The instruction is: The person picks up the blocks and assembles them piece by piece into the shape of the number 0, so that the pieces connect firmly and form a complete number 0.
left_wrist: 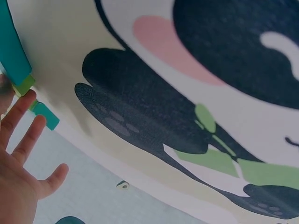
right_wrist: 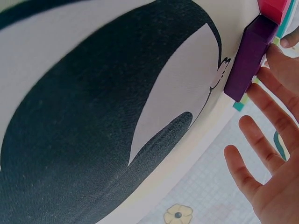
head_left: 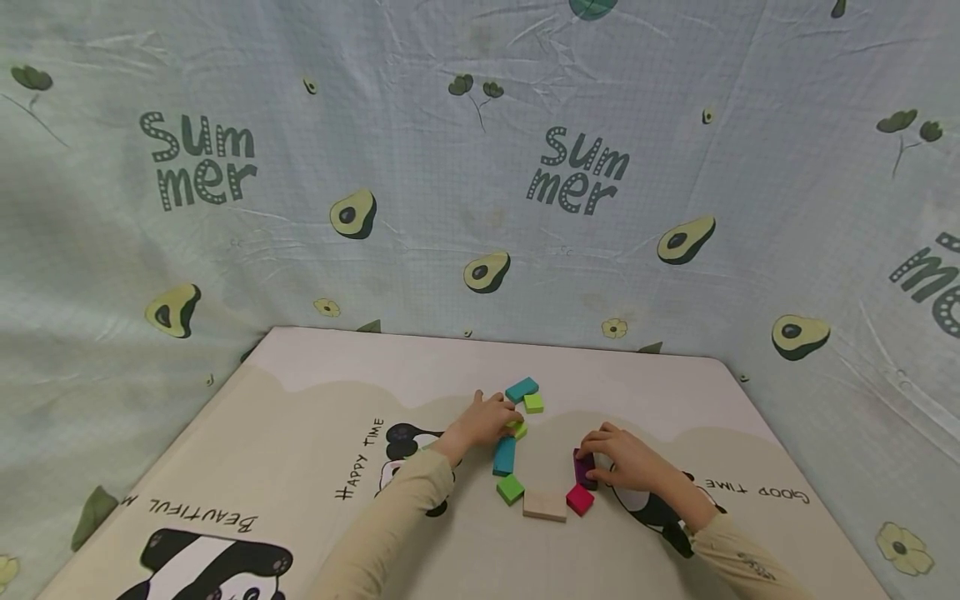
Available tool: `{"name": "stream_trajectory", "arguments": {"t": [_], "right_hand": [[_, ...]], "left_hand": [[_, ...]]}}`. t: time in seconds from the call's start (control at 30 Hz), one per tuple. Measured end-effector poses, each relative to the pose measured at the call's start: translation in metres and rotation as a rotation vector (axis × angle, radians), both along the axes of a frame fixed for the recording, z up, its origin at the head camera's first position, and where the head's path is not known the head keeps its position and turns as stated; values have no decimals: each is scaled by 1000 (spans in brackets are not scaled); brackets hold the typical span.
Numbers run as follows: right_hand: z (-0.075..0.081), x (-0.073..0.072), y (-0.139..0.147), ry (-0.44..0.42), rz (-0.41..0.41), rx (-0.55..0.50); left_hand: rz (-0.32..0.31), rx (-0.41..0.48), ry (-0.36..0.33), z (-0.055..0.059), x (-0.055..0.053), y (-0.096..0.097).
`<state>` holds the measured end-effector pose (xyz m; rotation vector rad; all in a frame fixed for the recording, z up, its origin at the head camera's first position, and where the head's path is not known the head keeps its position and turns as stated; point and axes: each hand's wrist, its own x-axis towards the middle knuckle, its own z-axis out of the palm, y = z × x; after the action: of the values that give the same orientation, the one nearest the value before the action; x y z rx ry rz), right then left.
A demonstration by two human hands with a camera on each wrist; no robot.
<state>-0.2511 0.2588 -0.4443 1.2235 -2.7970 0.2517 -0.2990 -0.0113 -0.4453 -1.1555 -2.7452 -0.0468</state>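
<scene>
My left hand (head_left: 486,419) pinches a lime-green block (head_left: 518,429) at the far end of a blue block (head_left: 505,457); in the left wrist view its other fingers (left_wrist: 30,140) spread outward. My right hand (head_left: 626,457) holds a purple block (head_left: 583,468) between thumb and fingers, its near end against a red block (head_left: 580,500). In the right wrist view the purple block (right_wrist: 252,58) lies on the table beside the fingers (right_wrist: 275,109). A plain wooden block (head_left: 545,506) and a green block (head_left: 511,489) continue the curved row between the hands.
Beyond my left hand lie another blue block (head_left: 522,389) and a lime block (head_left: 533,404). The table (head_left: 337,358) has a cover printed with pandas and words. A pale curtain (head_left: 420,167) with avocado prints hangs behind and along its sides.
</scene>
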Motion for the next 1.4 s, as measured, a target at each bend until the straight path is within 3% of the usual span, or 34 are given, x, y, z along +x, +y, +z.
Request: {"name": "stream_trajectory", "arguments": {"t": [0.63,1.0,1.4], "right_hand": [[0,2,1,-4,2,-15],[1,2,0,-5,-5,-12],[1,2,-2,5,-2,-13]], "left_hand": [[2,-19,-22,1,1,-1],[-9,-30,17,-4,-2,-3],[-37,6,27,1,3,-8]]}}
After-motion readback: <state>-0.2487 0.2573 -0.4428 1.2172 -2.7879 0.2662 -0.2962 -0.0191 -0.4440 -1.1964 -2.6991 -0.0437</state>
